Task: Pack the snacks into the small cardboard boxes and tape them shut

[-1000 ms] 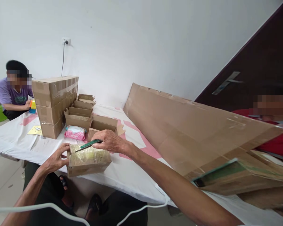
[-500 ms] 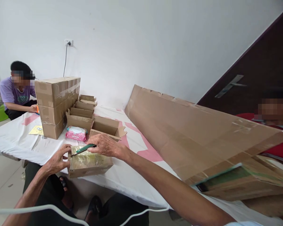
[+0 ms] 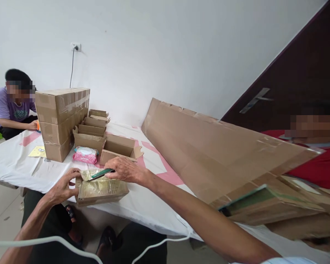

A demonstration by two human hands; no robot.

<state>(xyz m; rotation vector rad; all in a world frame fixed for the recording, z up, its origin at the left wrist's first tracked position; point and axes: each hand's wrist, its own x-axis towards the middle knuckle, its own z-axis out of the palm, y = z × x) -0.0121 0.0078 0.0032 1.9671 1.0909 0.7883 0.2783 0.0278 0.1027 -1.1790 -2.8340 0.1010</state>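
Note:
A small taped cardboard box [image 3: 101, 191] lies at the near edge of the white-covered table [image 3: 13, 161]. My left hand [image 3: 63, 186] grips its left end and lifts a strip of clear tape. My right hand [image 3: 125, 170] holds a green utility knife [image 3: 100, 173] over the box top, with the blade end pointing left toward my left hand.
Behind stand a stack of taped boxes [image 3: 61, 121], several open small boxes [image 3: 118, 148] and a pink wipes pack [image 3: 84, 154]. A long flattened carton [image 3: 217, 154] leans across the right. One person [image 3: 12, 106] sits at far left, another in red [image 3: 319, 157] at right.
The knife has slid a little left and down onto the box top. My left hand has closed more on the tape at the box's left end. The view has shifted slightly.

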